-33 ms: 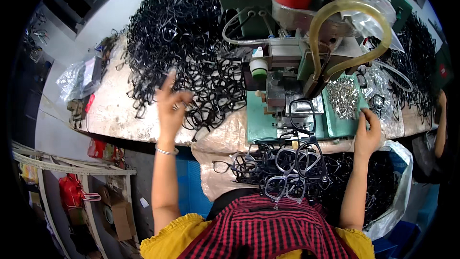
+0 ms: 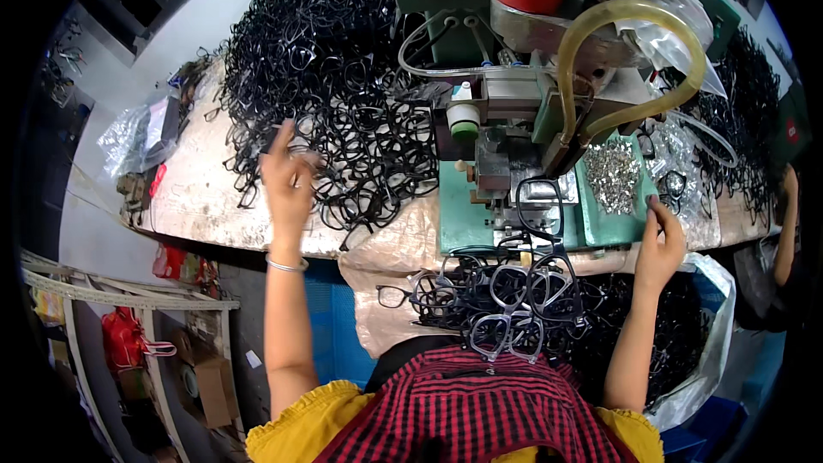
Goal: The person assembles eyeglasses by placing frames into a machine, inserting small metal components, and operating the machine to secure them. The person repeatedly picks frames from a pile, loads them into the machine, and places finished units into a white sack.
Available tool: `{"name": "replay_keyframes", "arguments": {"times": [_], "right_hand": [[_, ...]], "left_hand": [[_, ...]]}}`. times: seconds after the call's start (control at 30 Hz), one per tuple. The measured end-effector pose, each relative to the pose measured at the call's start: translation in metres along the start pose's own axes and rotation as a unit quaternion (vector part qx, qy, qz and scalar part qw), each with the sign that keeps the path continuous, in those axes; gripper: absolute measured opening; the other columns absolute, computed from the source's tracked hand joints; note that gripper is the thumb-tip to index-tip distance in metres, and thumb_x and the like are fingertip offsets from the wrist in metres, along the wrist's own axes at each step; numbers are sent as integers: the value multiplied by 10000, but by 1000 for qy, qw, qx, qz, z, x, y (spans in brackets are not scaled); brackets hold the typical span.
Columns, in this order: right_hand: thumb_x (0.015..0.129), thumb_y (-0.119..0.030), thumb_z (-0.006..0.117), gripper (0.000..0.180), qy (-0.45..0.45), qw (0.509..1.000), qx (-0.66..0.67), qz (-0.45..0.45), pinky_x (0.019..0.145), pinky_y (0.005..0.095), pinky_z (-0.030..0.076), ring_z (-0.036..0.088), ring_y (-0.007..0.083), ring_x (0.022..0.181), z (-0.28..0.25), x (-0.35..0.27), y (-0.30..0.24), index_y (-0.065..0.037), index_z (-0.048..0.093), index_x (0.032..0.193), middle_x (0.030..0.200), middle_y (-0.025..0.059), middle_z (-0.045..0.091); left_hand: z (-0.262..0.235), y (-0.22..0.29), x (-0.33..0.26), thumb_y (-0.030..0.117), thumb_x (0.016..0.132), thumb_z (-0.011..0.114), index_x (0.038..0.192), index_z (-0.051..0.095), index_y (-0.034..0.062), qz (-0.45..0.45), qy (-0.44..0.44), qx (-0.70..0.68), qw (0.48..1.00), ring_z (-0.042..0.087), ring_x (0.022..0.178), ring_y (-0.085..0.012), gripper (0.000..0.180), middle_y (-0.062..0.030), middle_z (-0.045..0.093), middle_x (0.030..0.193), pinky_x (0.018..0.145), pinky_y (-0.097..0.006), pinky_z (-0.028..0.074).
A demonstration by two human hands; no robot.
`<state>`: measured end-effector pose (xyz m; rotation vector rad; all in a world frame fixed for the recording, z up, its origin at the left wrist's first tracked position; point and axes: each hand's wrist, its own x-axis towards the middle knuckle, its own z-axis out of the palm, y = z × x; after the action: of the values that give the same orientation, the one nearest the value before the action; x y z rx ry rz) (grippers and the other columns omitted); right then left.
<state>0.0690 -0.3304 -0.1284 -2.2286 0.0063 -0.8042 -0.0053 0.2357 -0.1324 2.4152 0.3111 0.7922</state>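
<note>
My left hand (image 2: 289,184) is raised at the left edge of a spread of black eyeglass frames (image 2: 377,154), its index finger stretched out and the other fingers apart, slightly blurred. It holds nothing that I can see. To the right of a green tray (image 2: 638,227) of small metal parts (image 2: 613,173), my right hand (image 2: 660,244) has thumb and fingers drawn together. A tiny dark spot shows at its fingertips; whether it is a held part cannot be made out. Between the hands stands a green press machine (image 2: 493,167), with a dark eyeglass frame (image 2: 542,206) at its front.
A tall heap of black frames (image 2: 300,43) covers the back left of the table. Clear and dark frames (image 2: 514,287) pile up before my apron, beside a white sack (image 2: 716,334). A yellowish hose (image 2: 561,60) loops over the machine. Another person's arm (image 2: 787,231) shows far right.
My left hand has shifted a little to the left along the edge of the frames. My right hand stays beside the green tray, almost unmoved.
</note>
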Motion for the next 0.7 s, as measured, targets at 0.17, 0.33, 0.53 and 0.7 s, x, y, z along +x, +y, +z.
{"name": "replay_keyframes", "arguments": {"times": [0.17,0.33,0.53,0.7], "right_hand": [[855,26,662,154,-4,993,59,99,877,297,491,642,173,902,-33,-32,21,29,704,1004,965,83,704],[785,-27,702,135,-176,949,258,-37,808,318,489,650,224,852,6,16,-109,-8,734,914,923,104,704],[821,18,690,352,-111,895,427,61,828,261,496,636,124,887,58,7,-136,56,588,1156,992,72,667],[829,6,697,461,-151,855,483,112,886,257,474,630,118,931,50,10,-141,49,524,1254,997,87,673]], "left_hand": [[-16,-10,40,313,1026,449,954,659,-51,-206,126,0,970,628,753,-323,426,-140,719,891,720,-392,486],[50,-6,39,342,994,481,899,671,36,-121,10,228,966,611,844,-480,372,-273,672,903,792,-495,481],[50,87,31,205,971,605,856,662,17,37,96,173,980,570,733,-258,228,-102,677,840,697,-370,470],[63,167,0,207,1029,555,1031,645,19,-64,88,-391,914,628,730,-125,208,-46,665,908,606,-209,485]]}}
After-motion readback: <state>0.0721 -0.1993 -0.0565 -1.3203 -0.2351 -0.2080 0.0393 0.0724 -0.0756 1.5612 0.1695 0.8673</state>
